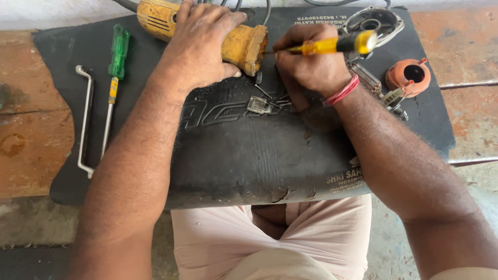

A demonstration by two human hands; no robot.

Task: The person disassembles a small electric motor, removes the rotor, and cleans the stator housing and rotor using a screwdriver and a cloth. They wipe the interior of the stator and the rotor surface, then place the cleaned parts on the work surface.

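The left hand (199, 44) is clamped over the yellow tool body (207, 33) at the upper middle of the frame. The right hand (308, 65) grips a yellow screwdriver (332, 45), its tip at the body's open end. Small metal parts (262, 103) lie below on the black mat (249, 155); a green screwdriver (115, 72) lies at upper left
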